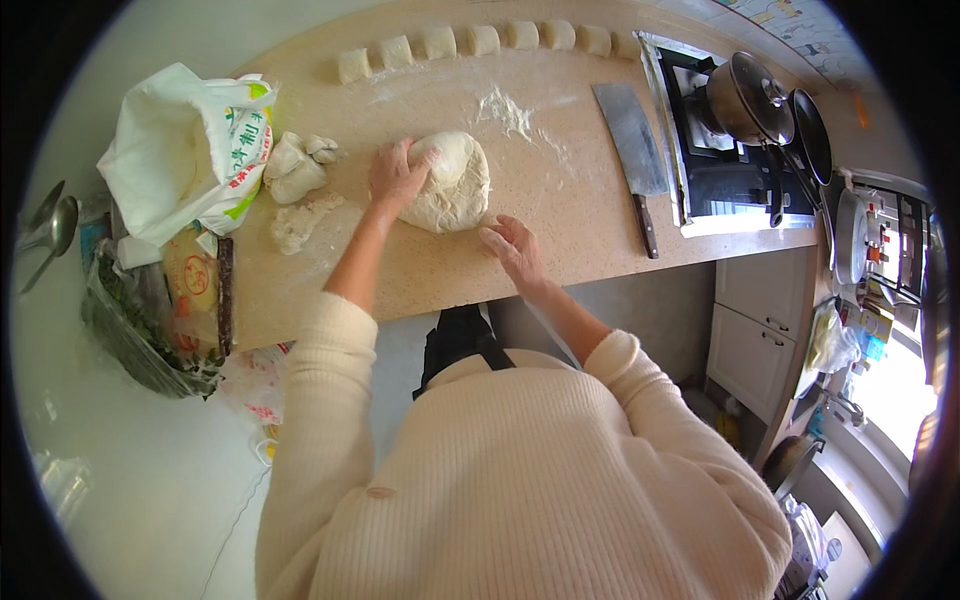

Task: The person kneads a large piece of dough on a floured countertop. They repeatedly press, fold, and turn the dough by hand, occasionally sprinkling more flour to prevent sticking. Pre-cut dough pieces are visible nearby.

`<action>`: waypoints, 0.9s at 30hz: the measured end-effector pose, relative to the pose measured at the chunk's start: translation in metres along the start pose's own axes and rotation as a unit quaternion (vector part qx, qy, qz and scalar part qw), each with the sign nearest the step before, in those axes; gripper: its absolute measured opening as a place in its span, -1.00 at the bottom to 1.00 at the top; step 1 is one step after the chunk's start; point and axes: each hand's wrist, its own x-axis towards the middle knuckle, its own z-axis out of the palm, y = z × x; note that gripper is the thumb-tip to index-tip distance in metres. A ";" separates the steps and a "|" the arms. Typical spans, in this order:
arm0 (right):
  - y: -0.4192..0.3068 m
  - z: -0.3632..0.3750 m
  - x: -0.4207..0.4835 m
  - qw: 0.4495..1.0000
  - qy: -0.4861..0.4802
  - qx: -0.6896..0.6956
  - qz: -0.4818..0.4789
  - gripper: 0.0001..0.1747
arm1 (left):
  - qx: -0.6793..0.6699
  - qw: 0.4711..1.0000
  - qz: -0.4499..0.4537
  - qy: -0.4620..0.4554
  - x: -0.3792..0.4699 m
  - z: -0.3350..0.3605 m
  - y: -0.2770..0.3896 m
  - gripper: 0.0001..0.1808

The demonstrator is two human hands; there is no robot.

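A large rounded lump of dough rests on the speckled countertop, its top folded over. My left hand lies against the dough's upper left side, fingertips on its surface. Just off the lower right edge of the lump is my right hand, its fingers curled a little apart and holding nothing. Loose flour is scattered beyond the dough to the right. Along the far edge runs a row of several cut dough pieces. Smaller dough scraps lie to the left of my left hand.
A cleaver lies on the right, beside a gas hob bearing a lidded pot and a frying pan. At the left stand an open flour bag and a plastic bag of greens. White cabinets are below right.
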 end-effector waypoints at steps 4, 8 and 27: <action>-0.020 0.014 0.043 0.996 0.031 -0.085 -0.027 -0.19 | -0.059 0.985 -0.161 0.030 -0.046 0.011 0.012 -0.19; -0.063 0.030 0.102 0.963 0.039 -0.239 -0.118 -0.04 | -0.182 0.941 -0.277 0.073 -0.089 0.031 0.031 -0.36; -0.068 0.041 -0.008 0.800 -0.118 -0.265 -0.525 -0.66 | -0.150 0.975 0.125 0.103 -0.072 0.005 0.034 -0.65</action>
